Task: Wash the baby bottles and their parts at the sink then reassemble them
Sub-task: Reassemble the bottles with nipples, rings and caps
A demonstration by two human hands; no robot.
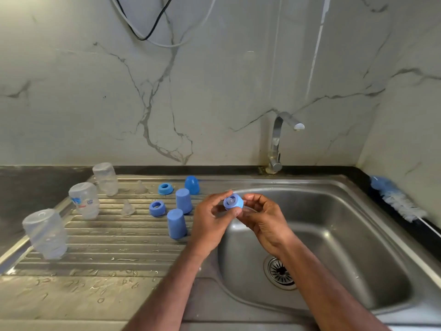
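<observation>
Standing at a steel sink (372, 235), I take the basin as the landmark for everything else. Farthest left of the basin, on the ribbed drainboard (102, 249), three clear baby bottles stand upside down: the nearest bottle (46, 234), the printed middle bottle (84, 200) and the far bottle (106, 179). They look washed and left to drain, judging by the water drops around them. Closer to the basin lie two clear silicone teats (127, 208), two blue collar rings (157, 208), two blue caps (176, 223) standing mouth down and one domed blue cap (192, 185). None of these has yet been put back on a bottle, so I judge washing nearly finished and reassembly barely begun.

At the basin's left rim, my left hand (210, 220) pinches a third blue collar ring (233, 203) between thumb and curled fingers, with a clear teat seated in its opening. Over the basin, my right hand (265, 220) curls its fingers round the same ring from the other side, seemingly pressing the teat through; its transparent base is hard to make out. Behind the basin the tap (278, 139) runs no water. Right of the basin, a blue bottle brush (396, 199) lies on the counter.
</observation>
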